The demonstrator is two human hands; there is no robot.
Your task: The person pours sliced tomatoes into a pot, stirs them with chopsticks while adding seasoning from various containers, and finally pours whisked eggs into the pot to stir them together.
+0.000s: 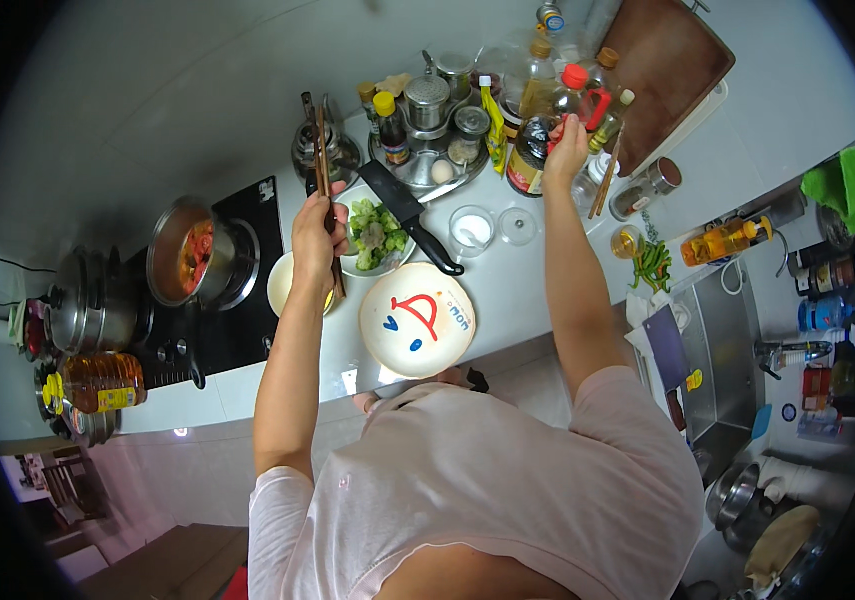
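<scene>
My left hand (pixel 315 232) holds a pair of wooden chopsticks (pixel 322 154) upright above a bowl with pale yellow contents (pixel 280 285). Just right of that hand, a white bowl of broccoli (pixel 373 232) has a black-handled kitchen knife (pixel 405 210) lying across its edge. My right hand (pixel 568 157) is closed around the red handle of a dark sauce jug (pixel 526 161); the jug's cap cannot be made out. Before me, near the counter's front edge, sits a cream plate (pixel 418 330) with a painted red smile and blue marks.
On the black cooktop (pixel 247 202) a steel saucepan (pixel 191 255) contains red food. A round tray (pixel 427 161) carries seasoning jars and an egg. A glass salt jar (pixel 471 229), its lid (pixel 517 225), green chillies (pixel 651 266) and a brown cutting board (pixel 664 67) are to the right.
</scene>
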